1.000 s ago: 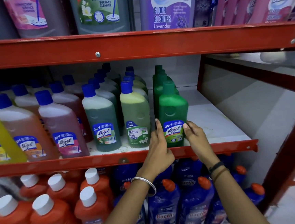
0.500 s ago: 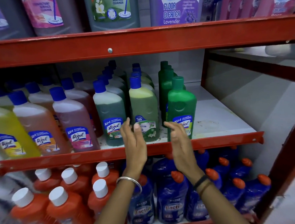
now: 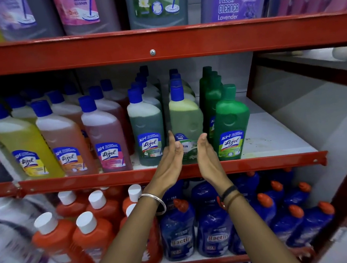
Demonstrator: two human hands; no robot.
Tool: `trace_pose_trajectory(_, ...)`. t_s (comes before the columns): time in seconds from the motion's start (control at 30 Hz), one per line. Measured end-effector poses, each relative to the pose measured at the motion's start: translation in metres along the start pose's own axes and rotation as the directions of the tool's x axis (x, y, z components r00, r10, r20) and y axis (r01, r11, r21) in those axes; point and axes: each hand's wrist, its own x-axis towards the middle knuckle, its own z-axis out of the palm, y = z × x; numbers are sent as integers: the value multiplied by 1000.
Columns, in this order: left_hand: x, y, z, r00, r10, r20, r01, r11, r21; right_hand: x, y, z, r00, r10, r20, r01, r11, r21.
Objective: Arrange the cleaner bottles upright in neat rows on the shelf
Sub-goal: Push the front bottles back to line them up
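Cleaner bottles stand upright in rows on the middle shelf (image 3: 273, 135). The front bottles are a yellow one (image 3: 26, 148), an orange one (image 3: 64, 145), a pink one (image 3: 106, 141), a dark green one with a blue cap (image 3: 147, 125), a light green Bactin bottle (image 3: 185, 117) and an opaque green bottle (image 3: 230, 124) at the right end. My left hand (image 3: 169, 159) and my right hand (image 3: 207, 155) are held flat, palms facing each other, on either side of the light green bottle's base. Neither hand grips it.
The shelf's red front rail (image 3: 255, 164) runs just under my hands. Bare white shelf lies right of the opaque green bottle. Orange bottles with white caps (image 3: 58, 242) and blue Bactin bottles (image 3: 178, 235) fill the lower shelf. Large cans (image 3: 155, 5) stand on the top shelf.
Both hands left the opaque green bottle and moved left; they now flank the light green Bactin bottle. The camera view has shifted left as well.
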Motion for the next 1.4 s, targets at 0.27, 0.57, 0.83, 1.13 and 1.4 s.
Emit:
trace_pose_trajectory(0.27,-18,-2,-1,1000,2,28,-4,997,72,-11,-2,-15,998,4,56,-3,1000,-10)
trace_pose_trajectory(0.57,-30,-8,-1,813,81,-576,-146,987,-67,-47,1,37,875,-386,-294,421,905,66)
trace_pose_trajectory(0.83,-2,-23,-41,915,-92,-392,60,994,-93,-12,-30,85,985,36,168,-51,995,83)
trace_pose_trajectory(1.13,-16,-24,-57,970,-108,-216,101,994,-44,-9,-37,92,993,94,67,-102,987,121)
trace_pose_trajectory(1.4,-43,-20,-68,990,-113,-83,110,993,-40,-31,-41,88,989,115,89,-133,963,236)
